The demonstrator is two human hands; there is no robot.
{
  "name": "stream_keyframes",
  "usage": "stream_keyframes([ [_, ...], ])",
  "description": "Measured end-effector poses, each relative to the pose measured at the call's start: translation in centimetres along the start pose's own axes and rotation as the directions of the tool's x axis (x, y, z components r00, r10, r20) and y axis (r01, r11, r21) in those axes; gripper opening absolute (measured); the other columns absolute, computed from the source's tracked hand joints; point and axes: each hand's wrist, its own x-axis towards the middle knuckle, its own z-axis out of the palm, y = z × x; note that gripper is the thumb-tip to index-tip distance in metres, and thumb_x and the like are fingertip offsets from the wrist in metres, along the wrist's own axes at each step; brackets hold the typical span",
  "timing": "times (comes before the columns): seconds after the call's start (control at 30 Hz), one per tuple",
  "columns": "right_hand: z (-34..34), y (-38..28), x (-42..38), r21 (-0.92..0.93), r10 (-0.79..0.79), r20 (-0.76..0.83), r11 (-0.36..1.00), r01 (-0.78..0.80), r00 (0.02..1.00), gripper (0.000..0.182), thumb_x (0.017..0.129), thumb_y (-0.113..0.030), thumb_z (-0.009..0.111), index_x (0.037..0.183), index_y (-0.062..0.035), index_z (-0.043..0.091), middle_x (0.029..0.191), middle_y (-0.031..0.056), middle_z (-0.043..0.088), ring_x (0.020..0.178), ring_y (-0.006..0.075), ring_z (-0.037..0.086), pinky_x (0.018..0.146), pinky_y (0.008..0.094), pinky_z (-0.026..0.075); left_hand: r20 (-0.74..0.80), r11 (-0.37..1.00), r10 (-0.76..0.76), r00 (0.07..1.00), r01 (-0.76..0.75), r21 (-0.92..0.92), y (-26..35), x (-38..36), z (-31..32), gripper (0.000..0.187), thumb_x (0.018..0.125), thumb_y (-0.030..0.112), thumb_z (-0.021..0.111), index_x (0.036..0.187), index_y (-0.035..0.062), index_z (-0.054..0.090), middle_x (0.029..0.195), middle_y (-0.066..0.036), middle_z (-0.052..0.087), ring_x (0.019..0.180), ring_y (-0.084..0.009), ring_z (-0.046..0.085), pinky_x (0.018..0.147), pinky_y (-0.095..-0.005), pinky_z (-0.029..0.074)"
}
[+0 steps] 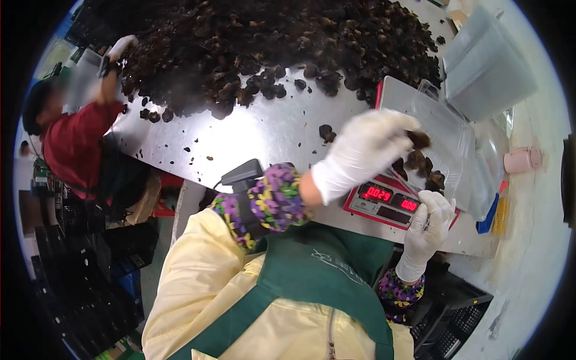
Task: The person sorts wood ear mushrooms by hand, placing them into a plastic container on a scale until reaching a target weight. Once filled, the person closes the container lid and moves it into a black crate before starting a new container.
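Note:
My left hand (369,150), in a white glove, reaches over the scale from the left. Its fingers are closed on a dark brown mushroom piece (420,140), slightly blurred. Below it, several similar pieces (415,160) lie in a clear plastic tray (455,141) on the red-rimmed digital scale (384,211). The red display (378,193) reads about 0.029, with 0.00 beside it. At the tray's front edge is my right hand (429,225), also gloved, with fingers curled and pinching the tray's rim.
A large heap of dark mushrooms (270,42) covers the back of the metal table (204,147). Stacked clear containers (489,66) stand right of the scale, near a pink cup (522,160). A co-worker in a red sleeve (78,141) reaches into the heap at left. Black crates (84,288) stand below.

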Motion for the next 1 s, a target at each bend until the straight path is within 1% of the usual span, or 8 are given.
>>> stream_keyframes([
  [0.2, -1.3, 0.7, -0.8, -0.016, 0.007, -0.06, 1.0, -0.008, 0.998, 0.021, 0.089, 0.0, 0.063, 0.106, -0.0096, 0.071, 0.107, 0.0051, 0.069, 0.106, 0.0262, 0.065, 0.114, 0.0531, 0.035, 0.029, 0.922, 0.122, 0.992, -0.124, 0.367, -1.0, -3.5, -2.1, 0.065, 0.079, 0.021, 0.081, 0.138, 0.0079, 0.057, 0.135, -0.015, 0.06, 0.123, -0.0345, 0.057, 0.103, -0.0447, 0.045],
  [0.27, -1.8, 1.0, -1.4, 0.016, 0.003, -0.08, 1.0, -0.002, 0.997, 0.02, 0.09, -0.001, 0.061, 0.106, -0.0078, 0.07, 0.107, 0.0062, 0.069, 0.107, 0.0272, 0.064, 0.114, 0.0534, 0.035, 0.054, 0.877, -0.029, 0.998, 0.0, 0.48, -3.5, -8.0, -5.4, 0.082, 0.072, 0.033, 0.087, 0.142, 0.0061, 0.053, 0.145, -0.023, 0.05, 0.131, -0.0406, 0.05, 0.109, -0.0485, 0.04],
  [0.4, -2.1, 1.2, -1.9, 0.044, -0.001, -0.081, 0.999, 0.004, 0.997, 0.022, 0.091, 0.0, 0.057, 0.107, -0.0071, 0.07, 0.107, 0.007, 0.069, 0.107, 0.0278, 0.064, 0.114, 0.0544, 0.035, 0.099, 0.465, -0.37, 0.924, 0.092, 0.881, -6.2, -15.7, -10.7, 0.12, 0.06, 0.059, 0.089, 0.154, 0.0055, 0.036, 0.152, -0.033, 0.035, 0.142, -0.0475, 0.035, 0.115, -0.0536, 0.032],
  [0.47, -2.0, 0.7, -1.5, 0.058, -0.006, -0.082, 0.998, 0.011, 0.997, 0.022, 0.091, -0.001, 0.057, 0.107, -0.0074, 0.07, 0.107, 0.0068, 0.068, 0.107, 0.0279, 0.064, 0.114, 0.0545, 0.035, 0.08, 0.476, -0.399, 0.913, 0.132, 0.87, -7.6, -15.9, -11.4, 0.123, 0.062, 0.062, 0.087, 0.156, 0.0059, 0.031, 0.153, -0.033, 0.032, 0.143, -0.0495, 0.032, 0.117, -0.0542, 0.03],
  [0.6, -1.2, -0.7, -0.6, 0.072, -0.046, -0.074, 0.996, 0.051, 0.996, 0.021, 0.092, -0.002, 0.056, 0.108, -0.0084, 0.069, 0.106, 0.0063, 0.068, 0.106, 0.0282, 0.063, 0.114, 0.0551, 0.034, 0.126, 0.705, -0.25, 0.96, 0.091, 0.704, -10.2, -9.7, -7.3, 0.117, 0.066, 0.058, 0.086, 0.157, 0.0099, 0.031, 0.152, -0.035, 0.032, 0.142, -0.0511, 0.033, 0.117, -0.0564, 0.029],
  [0.73, -0.8, -3.2, 0.0, 0.095, -0.079, -0.046, 0.992, 0.083, 0.996, 0.021, 0.091, -0.001, 0.056, 0.107, -0.0097, 0.068, 0.104, 0.0054, 0.067, 0.104, 0.0268, 0.064, 0.115, 0.0557, 0.033, 0.347, 0.741, -0.033, 0.937, -0.21, 0.637, -12.6, -5.1, -2.7, 0.067, 0.08, 0.045, 0.078, 0.138, 0.0158, 0.058, 0.137, -0.023, 0.052, 0.13, -0.043, 0.048, 0.109, -0.0518, 0.04],
  [0.77, -0.6, -3.9, 0.0, 0.098, -0.085, -0.033, 0.991, 0.087, 0.996, 0.019, 0.092, -0.002, 0.057, 0.106, -0.0102, 0.068, 0.103, 0.0047, 0.067, 0.103, 0.0264, 0.064, 0.115, 0.0555, 0.033, 0.315, 0.748, 0.001, 0.949, -0.21, 0.629, -12.6, -5.0, -2.4, 0.035, 0.084, 0.035, 0.073, 0.11, 0.012, 0.069, 0.113, -0.015, 0.062, 0.11, -0.0359, 0.059, 0.093, -0.0467, 0.049],
  [1.0, 1.9, -6.9, -0.8, 0.26, -0.155, 0.12, 0.958, 0.12, 0.981, 0.018, 0.091, -0.005, 0.061, 0.106, -0.0105, 0.068, 0.104, 0.005, 0.068, 0.102, 0.0273, 0.063, 0.115, 0.0518, 0.034, -0.037, 0.623, -0.116, 0.993, 0.102, 0.776, -11.4, -13.2, -10.9, 0.016, 0.084, 0.018, 0.069, 0.079, 0.0066, 0.059, 0.079, -0.016, 0.058, 0.075, -0.0371, 0.06, 0.067, -0.0489, 0.05],
])
